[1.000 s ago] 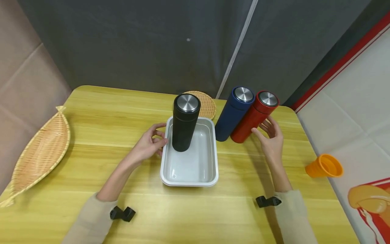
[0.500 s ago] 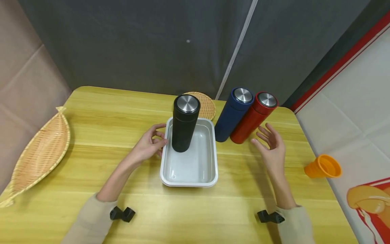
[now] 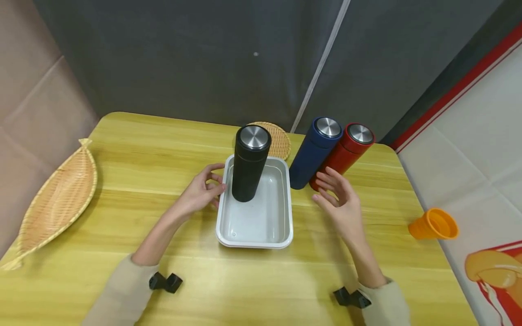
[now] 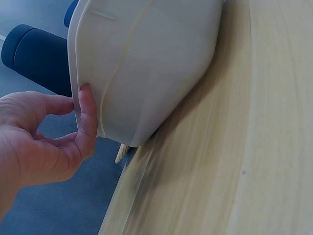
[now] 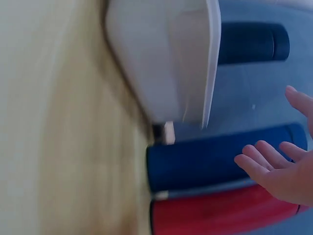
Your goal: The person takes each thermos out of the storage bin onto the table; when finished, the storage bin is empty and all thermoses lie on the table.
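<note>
A white plastic tub [image 3: 257, 226] sits mid-table with a black thermos [image 3: 248, 170] upright inside it, towards the back left. My left hand [image 3: 200, 192] pinches the tub's left rim; in the left wrist view the fingers [image 4: 88, 117] lie along the outer wall under the lip. To the tub's right, a blue thermos [image 3: 311, 156] and a red thermos [image 3: 346, 151] stand side by side. My right hand [image 3: 344, 208] is in front of them, fingers spread and gently bent, holding nothing. It overlaps the lower part of the red thermos in the head view.
Behind the tub lies a round woven mat [image 3: 279, 140], partly hidden. A leaf-shaped wicker basket [image 3: 61, 199] is at the table's left edge. An orange cup [image 3: 433, 224] stands by the right edge, near the wall. A grey curtain [image 3: 183, 59] hangs behind the table.
My right hand has come off the red thermos, drawn back towards me, then moved left in front of the thermoses. The left hand, tub and thermoses have stayed put.
</note>
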A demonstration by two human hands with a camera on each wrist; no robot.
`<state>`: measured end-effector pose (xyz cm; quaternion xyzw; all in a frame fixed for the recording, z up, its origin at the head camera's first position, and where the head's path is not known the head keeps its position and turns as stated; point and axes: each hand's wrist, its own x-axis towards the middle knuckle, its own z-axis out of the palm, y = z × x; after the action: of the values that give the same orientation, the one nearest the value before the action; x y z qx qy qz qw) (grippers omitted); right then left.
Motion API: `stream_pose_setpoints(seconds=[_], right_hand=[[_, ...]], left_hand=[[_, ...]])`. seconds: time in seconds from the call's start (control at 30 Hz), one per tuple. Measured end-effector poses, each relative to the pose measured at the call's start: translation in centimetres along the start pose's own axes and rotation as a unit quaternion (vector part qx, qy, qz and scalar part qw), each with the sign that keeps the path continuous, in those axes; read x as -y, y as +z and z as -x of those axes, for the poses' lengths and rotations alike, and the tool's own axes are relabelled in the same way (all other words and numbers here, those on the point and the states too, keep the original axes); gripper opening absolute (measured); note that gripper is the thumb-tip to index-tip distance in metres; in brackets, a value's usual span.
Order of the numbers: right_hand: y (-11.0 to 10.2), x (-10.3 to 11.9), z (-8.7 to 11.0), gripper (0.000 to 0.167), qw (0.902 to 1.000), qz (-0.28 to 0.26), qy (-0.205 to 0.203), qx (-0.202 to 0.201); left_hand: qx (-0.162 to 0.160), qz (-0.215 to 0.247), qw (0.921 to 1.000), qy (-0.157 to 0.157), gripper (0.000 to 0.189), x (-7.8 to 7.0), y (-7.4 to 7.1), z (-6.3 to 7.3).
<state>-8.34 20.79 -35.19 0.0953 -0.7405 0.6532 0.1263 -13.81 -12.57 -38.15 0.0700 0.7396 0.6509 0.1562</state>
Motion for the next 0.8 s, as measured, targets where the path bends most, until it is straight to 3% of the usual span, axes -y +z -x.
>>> stream_pose_setpoints(seconds=[0.17, 0.57, 0.8], right_hand=[[1.6, 1.0, -1.4, 0.065, 0.9985, 0.001, -0.019, 0.051], [4.5, 1.5, -3.8, 0.063, 0.9967, -0.006, -0.016, 0.079], [7.4, 2.1, -5.8, 0.069, 0.9910, -0.001, -0.022, 0.132]], left_hand=[[0.001, 0.003, 1.0000, -0.003, 0.059, 0.0, 0.1, -0.2], [0.005, 0.003, 1.0000, 0.000, 0.058, 0.1, 0.2, -0.3], [0.001, 0.001, 1.0000, 0.000, 0.058, 0.2, 0.0, -0.1]])
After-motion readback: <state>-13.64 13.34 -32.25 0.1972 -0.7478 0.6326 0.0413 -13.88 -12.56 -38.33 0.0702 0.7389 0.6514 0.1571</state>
